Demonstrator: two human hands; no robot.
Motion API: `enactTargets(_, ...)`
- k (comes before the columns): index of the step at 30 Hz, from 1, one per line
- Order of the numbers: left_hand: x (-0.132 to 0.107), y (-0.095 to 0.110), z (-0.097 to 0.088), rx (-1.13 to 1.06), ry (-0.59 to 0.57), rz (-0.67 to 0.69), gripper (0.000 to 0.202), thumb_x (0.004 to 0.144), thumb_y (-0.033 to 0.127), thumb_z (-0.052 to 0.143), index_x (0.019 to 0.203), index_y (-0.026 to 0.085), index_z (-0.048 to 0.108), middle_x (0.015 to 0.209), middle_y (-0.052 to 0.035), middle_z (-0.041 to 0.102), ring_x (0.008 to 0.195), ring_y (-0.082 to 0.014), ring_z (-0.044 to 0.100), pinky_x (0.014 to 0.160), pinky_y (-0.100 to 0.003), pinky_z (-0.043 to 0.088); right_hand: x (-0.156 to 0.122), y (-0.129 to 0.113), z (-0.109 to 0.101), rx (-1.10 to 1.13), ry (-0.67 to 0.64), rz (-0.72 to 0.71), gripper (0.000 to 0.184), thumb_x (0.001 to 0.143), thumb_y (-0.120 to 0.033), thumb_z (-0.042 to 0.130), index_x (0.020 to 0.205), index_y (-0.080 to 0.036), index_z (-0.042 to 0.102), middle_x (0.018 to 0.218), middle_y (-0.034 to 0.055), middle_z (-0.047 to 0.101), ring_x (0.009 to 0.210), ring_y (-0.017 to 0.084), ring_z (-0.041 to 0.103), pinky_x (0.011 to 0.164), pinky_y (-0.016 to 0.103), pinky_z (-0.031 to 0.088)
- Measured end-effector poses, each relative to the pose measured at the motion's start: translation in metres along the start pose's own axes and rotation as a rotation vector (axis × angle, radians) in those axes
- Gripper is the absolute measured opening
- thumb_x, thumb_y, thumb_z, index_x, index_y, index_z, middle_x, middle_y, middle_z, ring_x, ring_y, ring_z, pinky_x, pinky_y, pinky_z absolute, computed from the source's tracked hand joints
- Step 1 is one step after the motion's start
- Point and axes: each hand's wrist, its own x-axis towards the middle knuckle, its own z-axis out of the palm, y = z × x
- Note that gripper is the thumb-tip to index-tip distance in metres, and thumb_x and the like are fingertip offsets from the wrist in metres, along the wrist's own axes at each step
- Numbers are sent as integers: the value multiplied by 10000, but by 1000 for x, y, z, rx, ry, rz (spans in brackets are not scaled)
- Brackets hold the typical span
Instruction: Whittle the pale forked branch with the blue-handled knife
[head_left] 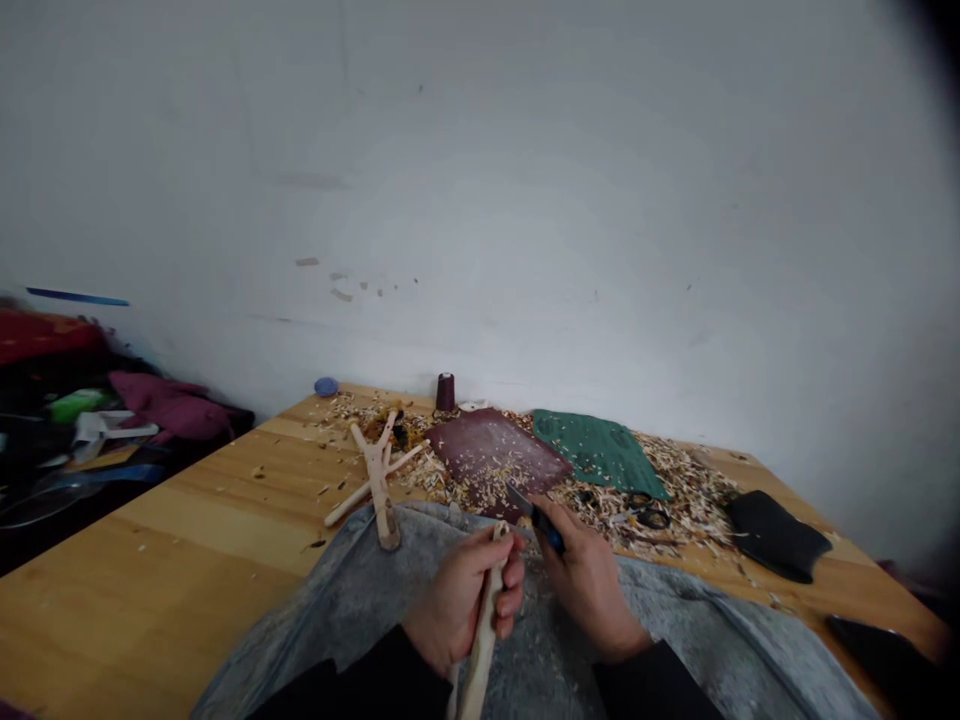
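left hand (459,600) curled round pale carved stick (484,635), lower centre of frame, above grey felt lap cloth (360,590). right hand (583,585) closed on small knife (534,517), blade just beside stick top. forked carved branch (379,480) on tabletop (150,590), centre, edge of cloth under its foot. wood shavings (675,500) strewn right of centre, around green mat (600,455).

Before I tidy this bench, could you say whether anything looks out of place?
Yes: wood shavings are strewn over the wooden table, covering much of the dark red mat and surrounding the black-handled scissors, so it looks messy.
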Motion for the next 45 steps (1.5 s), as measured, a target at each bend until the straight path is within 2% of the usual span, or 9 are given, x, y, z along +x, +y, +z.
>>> enactTargets(5, 1, -4, 1, 61, 88, 42, 287, 785, 492, 549, 833, 217, 480, 524, 97, 406, 326, -43, 294, 298, -163, 202, 2, -3, -16, 246, -33, -52, 481, 901, -386, 468, 1352, -219, 477, 1217, 64, 627, 1041, 185, 616, 884, 287, 462)
enactTargets(10, 5, 2, 0, 230, 291, 42, 394, 796, 616, 465, 754, 225, 446, 448, 118, 341, 297, -47, 251, 289, -159, 209, 8, 6, -37, 490, 30, 127, 582, 910, -542, 381, 1336, -153, 467, 851, 38, 678, 571, 129, 607, 563, 239, 473)
enactTargets(15, 4, 8, -4, 283, 317, 125, 363, 782, 576, 499, 731, 223, 428, 455, 125, 350, 294, -34, 261, 291, -147, 210, 4, 4, -50, 558, 31, 135, 506, 909, -569, 392, 1014, -133, 625, 591, -7, 579, 511, 121, 546, 517, 223, 438)
enactTargets(20, 2, 5, -2, 315, 341, 200, 283, 734, 422, 576, 681, 234, 371, 471, 121, 390, 294, -29, 277, 287, -149, 203, 0, -5, -51, 744, 104, 166, 524, 928, -558, 349, 1244, -165, 489, 664, -28, 586, 455, 113, 535, 427, 220, 420)
enactTargets(26, 4, -1, 3, 249, 321, 176, 214, 632, 285, 533, 803, 246, 412, 497, 121, 412, 314, -47, 305, 293, -166, 203, 5, -2, -41, 357, -4, 99, 513, 916, -530, 367, 1220, -151, 529, 580, -43, 574, 407, 119, 532, 450, 223, 418)
enactTargets(30, 8, -5, 1, 207, 300, 169, 226, 659, 342, 531, 831, 242, 423, 500, 111, 429, 327, -54, 318, 300, -175, 210, 4, 6, -40, 137, 61, 11, 429, 948, -462, 356, 1197, -190, 573, 751, 29, 684, 599, 153, 636, 561, 229, 444)
enactTargets(34, 8, -6, 0, 178, 276, 148, 220, 706, 397, 527, 810, 230, 427, 507, 105, 425, 333, -46, 321, 308, -174, 197, 4, 10, -32, -171, -104, -45, 318, 948, -332, 397, 1168, -244, 610, 871, 48, 729, 718, 182, 684, 624, 234, 447)
enactTargets(41, 3, 1, 1, 164, 74, -8, 275, 704, 399, 589, 854, 208, 461, 569, 92, 423, 358, -32, 310, 328, -170, 188, -2, -4, -23, -240, -87, -186, 278, 927, -232, 446, 1152, -259, 606, 1019, 43, 707, 839, 162, 677, 699, 216, 446)
enactTargets(45, -1, 1, 2, 235, 102, 28, 309, 731, 425, 616, 812, 238, 385, 579, 112, 383, 363, -22, 274, 335, -158, 170, -3, -4, -20, -273, -105, -232, 282, 913, -201, 452, 1145, -255, 605, 1016, 39, 700, 856, 148, 664, 725, 210, 437)
